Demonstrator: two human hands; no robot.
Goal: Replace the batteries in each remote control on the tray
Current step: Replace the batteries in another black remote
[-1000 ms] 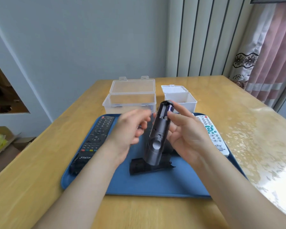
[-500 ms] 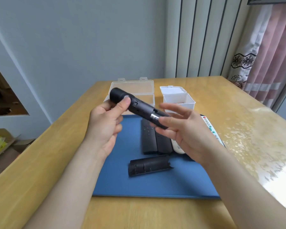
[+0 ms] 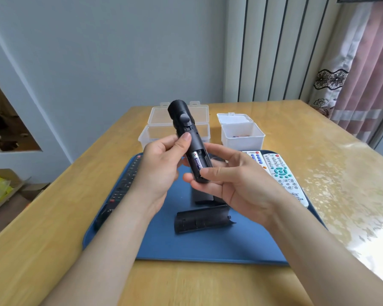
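I hold a black remote [image 3: 186, 131] upright above the blue tray [image 3: 208, 248], its back toward me and its battery bay uncovered. One battery [image 3: 197, 161] lies in the bay. My left hand [image 3: 161, 166] grips the remote's left side with the thumb on its edge. My right hand [image 3: 234, 180] cradles the lower end, the thumb on the bay's bottom. The black battery cover [image 3: 202, 219] lies loose on the tray below my hands.
On the tray lie a long black remote [image 3: 122, 188] at the left, two white remotes [image 3: 281, 175] at the right and dark remotes [image 3: 202, 196] under my right hand. Behind stand a clear open box [image 3: 177, 127] and a white box [image 3: 241, 134] on the wooden table.
The remote swung from upright to lying sideways, then back to upright with its open bay facing me. My left hand took hold of it. The view shifted closer.
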